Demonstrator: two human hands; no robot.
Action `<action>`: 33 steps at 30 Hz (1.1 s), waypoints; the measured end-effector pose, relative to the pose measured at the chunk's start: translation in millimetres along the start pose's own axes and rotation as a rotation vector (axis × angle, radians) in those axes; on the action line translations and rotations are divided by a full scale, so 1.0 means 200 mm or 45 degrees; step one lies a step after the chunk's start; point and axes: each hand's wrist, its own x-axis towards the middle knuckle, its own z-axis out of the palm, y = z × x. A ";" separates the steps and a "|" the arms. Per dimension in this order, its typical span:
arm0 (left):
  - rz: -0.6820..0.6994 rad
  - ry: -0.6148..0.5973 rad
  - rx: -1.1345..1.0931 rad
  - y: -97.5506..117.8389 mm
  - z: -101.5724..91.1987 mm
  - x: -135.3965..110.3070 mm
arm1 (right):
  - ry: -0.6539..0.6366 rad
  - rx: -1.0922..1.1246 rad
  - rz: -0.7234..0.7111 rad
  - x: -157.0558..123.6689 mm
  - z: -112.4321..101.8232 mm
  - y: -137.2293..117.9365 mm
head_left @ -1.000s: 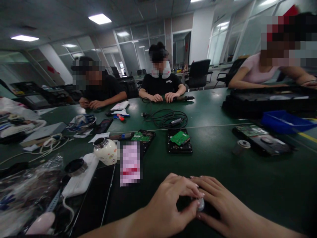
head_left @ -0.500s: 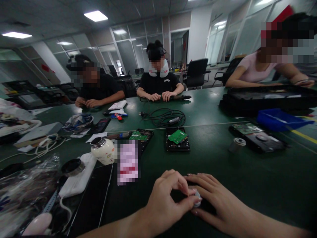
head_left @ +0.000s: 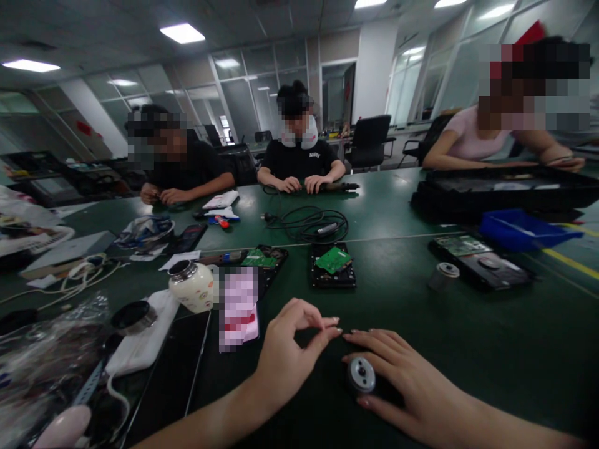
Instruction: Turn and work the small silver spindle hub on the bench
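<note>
A small cylindrical motor point(head_left: 362, 375) with a silver end face and a dark centre stands upright on the green table. My right hand point(head_left: 409, 380) lies around it from the right, index finger and thumb against its sides, other fingers stretched over the tabletop. To the upper left of the motor, apart from it, is my left hand point(head_left: 292, 346), its thumb and fingertips pinched together. Whatever may be in that pinch is too small to make out. A second metal cylinder point(head_left: 444, 276) of similar look stands farther off to the right.
Hard drives with green boards, one in the middle point(head_left: 332, 265) and one at right point(head_left: 482, 262), lie beyond my hands. A coiled black cable point(head_left: 309, 224), blue bin point(head_left: 524, 231), cream jar point(head_left: 191, 290), pink phone point(head_left: 239, 308) and black tablet point(head_left: 168, 374) surround them. Several people sit opposite.
My left hand has lifted off the top of the motor and moved up and left, uncovering its end face. My right hand stays around the motor.
</note>
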 end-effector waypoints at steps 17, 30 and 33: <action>0.366 -0.190 0.103 0.14 0.02 -0.03 | 0.028 0.000 -0.026 0.00 0.02 0.01; 0.465 -0.265 0.078 0.13 0.05 -0.07 | 0.021 -0.029 -0.038 -0.01 0.03 0.02; 0.451 -0.296 0.099 0.12 0.06 -0.06 | 0.020 -0.049 -0.040 -0.01 0.03 0.01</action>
